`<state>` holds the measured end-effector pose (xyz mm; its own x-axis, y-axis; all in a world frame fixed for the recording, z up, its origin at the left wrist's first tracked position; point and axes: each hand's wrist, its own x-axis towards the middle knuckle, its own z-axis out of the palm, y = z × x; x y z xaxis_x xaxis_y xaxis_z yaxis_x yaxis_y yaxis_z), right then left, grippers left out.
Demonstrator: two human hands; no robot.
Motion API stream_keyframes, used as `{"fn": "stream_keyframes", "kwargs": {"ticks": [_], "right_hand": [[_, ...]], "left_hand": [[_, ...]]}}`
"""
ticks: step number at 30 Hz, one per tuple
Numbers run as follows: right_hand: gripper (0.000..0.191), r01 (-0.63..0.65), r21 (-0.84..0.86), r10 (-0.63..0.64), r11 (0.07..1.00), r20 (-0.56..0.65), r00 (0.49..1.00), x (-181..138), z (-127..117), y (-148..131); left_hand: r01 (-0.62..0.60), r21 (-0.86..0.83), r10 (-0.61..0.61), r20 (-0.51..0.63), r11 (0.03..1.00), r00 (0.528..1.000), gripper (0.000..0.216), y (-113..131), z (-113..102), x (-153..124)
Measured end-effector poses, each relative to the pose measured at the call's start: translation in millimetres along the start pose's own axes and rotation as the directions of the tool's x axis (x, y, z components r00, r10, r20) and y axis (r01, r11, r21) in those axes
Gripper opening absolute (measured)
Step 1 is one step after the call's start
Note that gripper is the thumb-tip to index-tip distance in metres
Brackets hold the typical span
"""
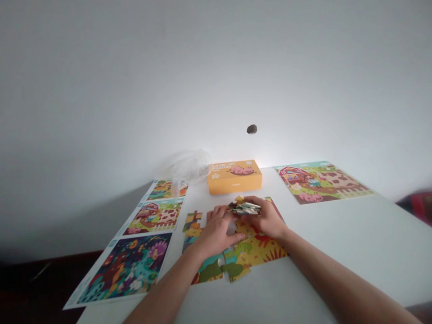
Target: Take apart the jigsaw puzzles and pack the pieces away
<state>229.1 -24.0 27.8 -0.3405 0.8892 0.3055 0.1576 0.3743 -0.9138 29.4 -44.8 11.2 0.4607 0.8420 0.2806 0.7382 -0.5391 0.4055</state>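
A partly joined jigsaw puzzle (pixel 266 243) with yellow, green and blue animal pictures lies on the white table. My right hand (pixel 268 218) is closed around a stack of puzzle pieces (pixel 248 208), held just above the puzzle's far side. Over the middle of the puzzle rests my left hand (pixel 218 229), palm down, thumb apart from the fingers. Its fingertips point toward the stack; whether they touch it is unclear. A loose-edged piece (pixel 236 271) juts from the puzzle's near edge. The hands hide part of the picture.
Behind the puzzle stands an orange puzzle box (pixel 235 183), with crumpled clear plastic (pixel 191 165) beside it. A picture sheet (pixel 128 265) with several printed scenes lies along the left edge. A finished farm puzzle (pixel 326 182) lies at the back right, near the wall.
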Motion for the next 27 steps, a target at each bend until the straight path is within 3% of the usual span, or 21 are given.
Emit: {"fn": "stream_keyframes", "kwargs": {"ticks": [4, 8, 12, 15, 19, 22, 25, 27], "right_hand": [[0.041, 0.023, -0.118, -0.024, 0.993, -0.007, 1.0, -0.9, 2.3, -4.5], [0.04, 0.0, -0.025, -0.002, 1.0, -0.092, 0.996, 0.6, -1.4, -6.6], [0.041, -0.026, 0.048, 0.03, 0.999, -0.091, 0.995, 0.7, -0.7, -3.5], [0.042, -0.002, 0.08, 0.012, 0.997, -0.125, 0.992, -2.1, 0.1, -3.1], [0.044, 0.073, 0.212, -0.024, 0.975, -0.224, 0.974, -5.1, -2.2, -4.1], [0.044, 0.033, 0.214, -0.001, 0.976, -0.148, 0.989, -3.6, -2.4, -3.0], [0.043, 0.002, 0.114, 0.007, 0.993, -0.084, 0.996, -0.7, -0.8, -1.3], [0.043, 0.015, 0.075, -0.006, 0.997, -0.113, 0.994, 0.4, -0.6, -0.3]], "left_hand": [[0.031, 0.007, -0.031, -0.008, 0.999, 0.999, 0.045, 1.7, -1.8, -0.5], [0.008, 0.027, -0.009, 0.011, 1.0, 1.0, 0.048, 5.7, -3.4, -3.1], [0.044, -0.016, -0.044, 0.001, 0.999, 0.999, 0.048, 8.5, -1.0, -3.9], [0.097, -0.11, -0.103, -0.047, 0.989, 0.994, 0.049, 8.9, 1.1, -2.5], [0.186, -0.374, -0.253, -0.14, 0.909, 0.957, 0.018, 5.0, 1.7, 3.2], [0.164, -0.6, -0.333, -0.181, 0.783, 0.926, 0.014, -0.3, 1.4, 7.8], [0.163, -0.676, -0.373, -0.178, 0.719, 0.911, 0.014, -7.8, 1.5, 10.1], [0.181, -0.69, -0.43, -0.205, 0.701, 0.879, 0.016, -15.0, 2.1, 11.0]]}}
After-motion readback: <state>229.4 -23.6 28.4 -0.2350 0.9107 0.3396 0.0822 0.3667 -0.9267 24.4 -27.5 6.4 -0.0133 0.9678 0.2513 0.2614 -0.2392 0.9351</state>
